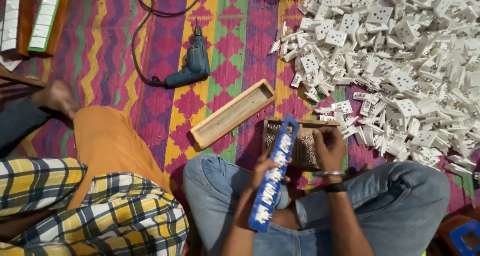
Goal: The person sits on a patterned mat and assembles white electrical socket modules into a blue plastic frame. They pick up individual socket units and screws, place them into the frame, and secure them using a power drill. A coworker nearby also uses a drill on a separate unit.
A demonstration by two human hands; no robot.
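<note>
I sit cross-legged in blue jeans on a patterned rug. My left hand point(263, 170) grips a long blue panel point(273, 173) fitted with several white socket parts, held slanted over my lap. My right hand point(328, 147) hovers over a small wooden box of screws point(273, 123), fingers pinched together; what they hold is too small to see. A long empty wooden tray point(233, 113) lies just left of the box.
A big heap of white socket pieces point(395, 61) covers the rug at right. A blue electric drill point(192, 66) with a black cord lies ahead. Another person in orange trousers and a checked shirt point(100, 186) sits to my left. Finished switch strips point(44, 18) lie far left.
</note>
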